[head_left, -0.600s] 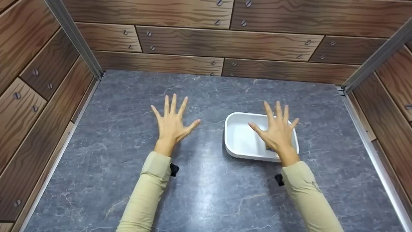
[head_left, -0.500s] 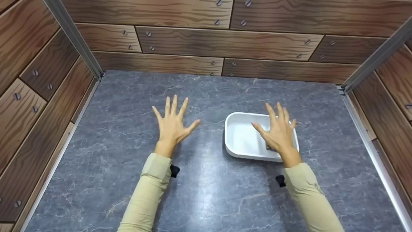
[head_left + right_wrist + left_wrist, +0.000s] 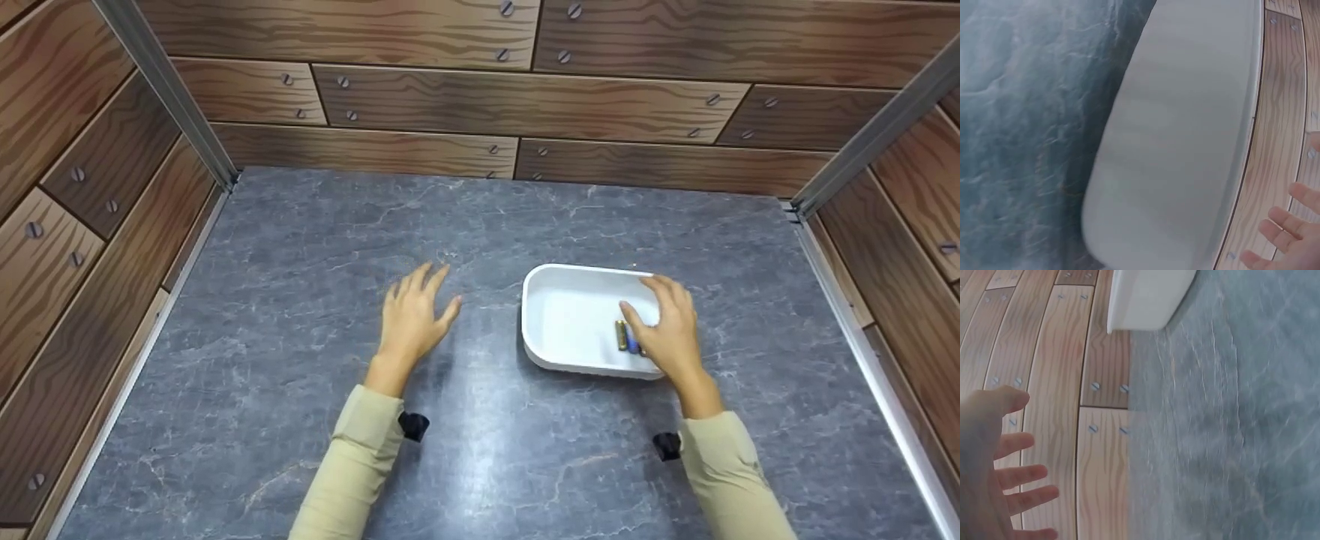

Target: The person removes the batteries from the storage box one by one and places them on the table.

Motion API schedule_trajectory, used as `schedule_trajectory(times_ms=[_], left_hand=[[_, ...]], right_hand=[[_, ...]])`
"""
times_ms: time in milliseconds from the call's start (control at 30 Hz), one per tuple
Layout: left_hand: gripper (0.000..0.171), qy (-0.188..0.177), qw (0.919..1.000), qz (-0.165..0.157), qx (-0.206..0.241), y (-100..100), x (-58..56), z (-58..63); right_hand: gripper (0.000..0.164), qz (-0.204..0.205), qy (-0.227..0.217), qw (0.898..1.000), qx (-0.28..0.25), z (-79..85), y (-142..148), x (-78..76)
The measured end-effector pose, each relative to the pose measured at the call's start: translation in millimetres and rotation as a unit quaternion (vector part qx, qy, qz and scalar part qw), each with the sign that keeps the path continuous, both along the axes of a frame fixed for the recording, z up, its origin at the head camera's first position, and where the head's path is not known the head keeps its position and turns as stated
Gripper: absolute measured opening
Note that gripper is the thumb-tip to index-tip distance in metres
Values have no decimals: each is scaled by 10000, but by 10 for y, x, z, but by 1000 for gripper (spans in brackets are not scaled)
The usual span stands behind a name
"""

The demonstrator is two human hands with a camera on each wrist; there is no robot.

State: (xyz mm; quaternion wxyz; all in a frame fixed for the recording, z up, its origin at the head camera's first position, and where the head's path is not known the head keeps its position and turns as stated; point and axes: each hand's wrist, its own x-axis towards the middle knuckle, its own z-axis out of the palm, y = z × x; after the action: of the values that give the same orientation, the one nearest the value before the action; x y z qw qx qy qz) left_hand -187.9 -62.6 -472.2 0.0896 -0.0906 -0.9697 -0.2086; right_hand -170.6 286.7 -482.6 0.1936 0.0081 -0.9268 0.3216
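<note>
A white rectangular tub [image 3: 570,315] with rounded corners stands right of the middle of the grey marbled surface. Inside, near its right end, lie a gold-banded battery [image 3: 621,335] and a blue one [image 3: 631,343] beside it; part of this group is hidden by my right hand [image 3: 671,330]. That hand hovers over the tub's right end, its fingers loosely bent and apart from the thumb, with nothing seen between them. Left of the tub my left hand [image 3: 410,322] hangs above the surface, fingers spread and holding nothing. The right wrist view shows the tub's outer wall [image 3: 1179,135] close up.
Wood-patterned panels [image 3: 480,97] close off the back and both sides, with metal rails [image 3: 161,97] at the corners. Bare marbled surface [image 3: 262,337] lies around the left hand. A black wrist camera [image 3: 414,426] sits at the left cuff.
Both hands have drawn back toward the person, and their widely spread fingers have relaxed. My right hand has shifted right, uncovering batteries in the tub, which stays in place.
</note>
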Motion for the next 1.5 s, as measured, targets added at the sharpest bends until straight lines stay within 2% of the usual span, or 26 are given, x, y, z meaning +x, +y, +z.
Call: schedule_trajectory(times_ms=[133,333,467,633,800,900,1100,1233,1500], left_hand=[[46,95,9996,-176,186,45,72,-20],[41,185,9977,-554,348,101,156,-61],[39,-41,9946,-921,473,132,205,-107],[37,-476,9858,-1474,648,174,257,-172],[38,-898,9786,-1681,771,222,289,-228],[37,-908,9774,-1744,779,244,300,-251],[37,-973,9755,-1786,841,280,311,-252],[36,-1013,9739,-1824,890,303,317,-257],[34,-841,9711,-2013,966,360,326,-254]], right_hand=[[44,-104,298,9988,-385,-84,134,59],[42,-287,159,9962,-801,-197,310,135],[40,-358,35,9947,-962,-271,384,169],[37,-484,-205,9926,-1098,-325,454,209],[35,-581,-633,9839,-1564,-350,558,225],[36,-398,-736,9779,-1918,-392,645,229],[47,266,-1079,9647,-2389,-446,794,242],[53,716,-1201,9475,-2876,-495,879,252],[56,1497,-1255,8820,-4288,-665,1014,269]])
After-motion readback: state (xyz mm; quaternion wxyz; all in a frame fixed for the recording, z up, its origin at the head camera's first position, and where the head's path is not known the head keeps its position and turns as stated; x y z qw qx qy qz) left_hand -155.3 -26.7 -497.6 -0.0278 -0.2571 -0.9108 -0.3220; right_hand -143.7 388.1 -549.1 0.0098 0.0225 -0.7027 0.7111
